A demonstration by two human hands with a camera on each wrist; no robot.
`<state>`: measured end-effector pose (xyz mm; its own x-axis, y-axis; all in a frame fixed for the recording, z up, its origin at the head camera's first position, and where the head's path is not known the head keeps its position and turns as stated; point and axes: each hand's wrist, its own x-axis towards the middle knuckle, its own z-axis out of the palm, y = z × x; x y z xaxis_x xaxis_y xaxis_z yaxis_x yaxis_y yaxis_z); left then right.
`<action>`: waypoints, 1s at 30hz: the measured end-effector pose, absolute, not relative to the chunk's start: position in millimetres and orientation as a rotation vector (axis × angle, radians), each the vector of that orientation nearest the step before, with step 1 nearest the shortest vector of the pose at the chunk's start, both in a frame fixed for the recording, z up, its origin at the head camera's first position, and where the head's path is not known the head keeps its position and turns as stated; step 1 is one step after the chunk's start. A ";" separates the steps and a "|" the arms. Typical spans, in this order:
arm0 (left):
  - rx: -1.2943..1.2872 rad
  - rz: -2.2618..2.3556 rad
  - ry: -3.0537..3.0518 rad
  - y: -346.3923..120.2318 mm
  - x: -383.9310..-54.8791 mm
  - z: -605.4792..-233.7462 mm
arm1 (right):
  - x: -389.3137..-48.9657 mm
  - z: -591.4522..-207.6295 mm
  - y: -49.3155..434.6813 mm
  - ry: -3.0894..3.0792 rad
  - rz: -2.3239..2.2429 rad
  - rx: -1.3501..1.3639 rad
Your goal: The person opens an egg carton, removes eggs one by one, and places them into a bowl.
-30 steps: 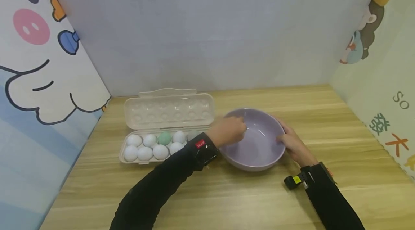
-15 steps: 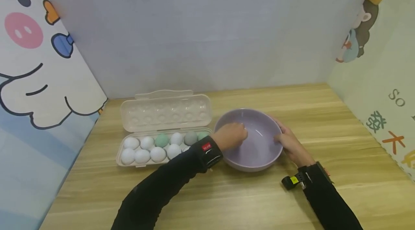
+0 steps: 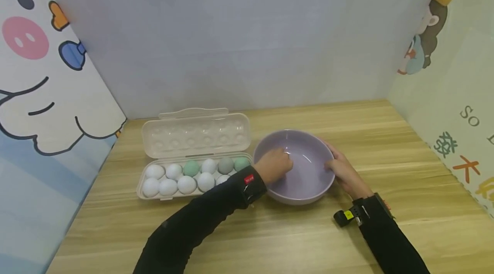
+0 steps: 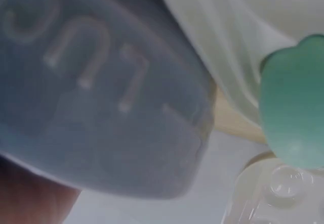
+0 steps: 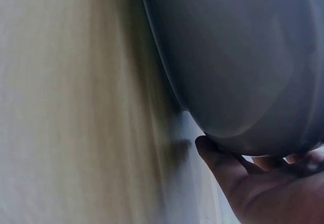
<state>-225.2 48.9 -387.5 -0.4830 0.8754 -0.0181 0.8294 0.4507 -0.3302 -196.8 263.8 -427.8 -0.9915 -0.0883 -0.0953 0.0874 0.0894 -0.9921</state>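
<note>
A round lavender bowl [image 3: 308,179] stands on the table. My left hand [image 3: 275,166] reaches over its left side, fingers curled down inside; I cannot tell whether they hold anything. The left wrist view shows the bowl's outer wall [image 4: 126,123] with raised letters, part of the hand [image 4: 30,198] below it. My right hand [image 3: 345,173] grips the right rim, thumb inside. From the right wrist, its fingers [image 5: 228,171] press against the outside of the bowl [image 5: 238,62]. Left of the bowl, an egg carton [image 3: 170,198] holds white, green and grey eggs [image 3: 187,184], partly behind my left forearm.
The carton's clear lid [image 3: 197,134] leans back, hinged open. A green egg [image 4: 293,102] sits at the carton end nearest the bowl. Wood-grain table [image 3: 285,239] extends in front, with a grey wall [image 3: 247,42] behind and printed panels at both sides.
My left hand has shifted slightly lower and farther into the bowl, its fingers still curled. The right hand keeps its grip on the rim. The head view has turned slightly.
</note>
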 end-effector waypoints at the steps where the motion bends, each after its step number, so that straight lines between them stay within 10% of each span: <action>1: -1.497 0.457 -2.524 47.8 -225.4 -389.0 | -197.2 -427.7 263.4 2.218 -2.037 -0.003; 30: -1.170 -0.081 -2.808 -89.6 -238.1 -350.5 | -196.8 -427.9 263.2 2.199 -2.021 0.059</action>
